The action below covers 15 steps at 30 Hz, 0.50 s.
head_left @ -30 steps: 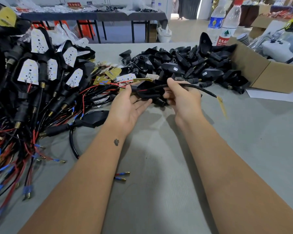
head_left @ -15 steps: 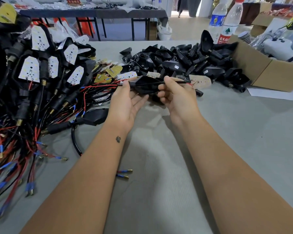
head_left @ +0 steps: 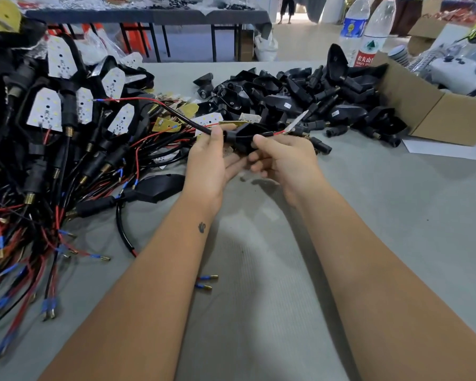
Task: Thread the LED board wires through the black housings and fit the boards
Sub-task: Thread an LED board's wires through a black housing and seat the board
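My left hand (head_left: 213, 160) pinches the black sheathed cable (head_left: 187, 121) just where it leaves the neck of the black housing (head_left: 243, 137); its lower fingers lie loosely spread under the part. My right hand (head_left: 282, 160) grips the housing's wide end, thumb over the top. The housing sits between my 2 hands above the table (head_left: 272, 270), long axis running from 9 to 3 o'clock, neck toward 9. The cable trails off toward 10 o'clock, its red and blue leads ending bare near the finished pile (head_left: 52, 114). From the open end at 3 o'clock a short run of red wire leads to the LED board (head_left: 296, 123), which stands just beyond my right fingertips and apart from the housing. I judge the board must be drawn toward 9 o'clock into the cavity, so the left hand does the pulling. The board is blurred and seen nearly edge-on; the cavity is hidden behind my right fingers. Spare housings (head_left: 300, 97) lie at 1 o'clock.
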Available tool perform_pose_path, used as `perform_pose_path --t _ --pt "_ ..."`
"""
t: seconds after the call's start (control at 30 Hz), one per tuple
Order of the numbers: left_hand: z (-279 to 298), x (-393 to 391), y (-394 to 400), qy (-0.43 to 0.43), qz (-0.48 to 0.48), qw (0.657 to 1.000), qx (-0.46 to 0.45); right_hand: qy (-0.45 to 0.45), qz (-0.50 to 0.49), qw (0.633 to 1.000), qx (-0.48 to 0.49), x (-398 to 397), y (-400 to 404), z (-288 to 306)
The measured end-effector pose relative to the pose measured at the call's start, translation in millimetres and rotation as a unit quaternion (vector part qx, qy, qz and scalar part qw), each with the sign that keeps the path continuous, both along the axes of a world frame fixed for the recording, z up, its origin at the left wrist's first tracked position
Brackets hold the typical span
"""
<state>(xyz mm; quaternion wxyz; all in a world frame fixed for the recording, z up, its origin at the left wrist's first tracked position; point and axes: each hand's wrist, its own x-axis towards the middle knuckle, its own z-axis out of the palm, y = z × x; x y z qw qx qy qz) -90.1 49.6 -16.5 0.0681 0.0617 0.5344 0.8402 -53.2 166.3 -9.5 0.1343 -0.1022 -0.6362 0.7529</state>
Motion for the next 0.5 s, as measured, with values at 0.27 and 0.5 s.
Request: perform_pose_path --t 0.27,0.5 --pt "0 -1 -1 0.013 0.032 0.999 0.009 0.001 -0.164 0.984 -0.072 -6 15 3" --pt "0 -3 0 0.017 0.038 0.999 -0.011 0.026 -0.125 0.987 -0.102 -6 24 4"
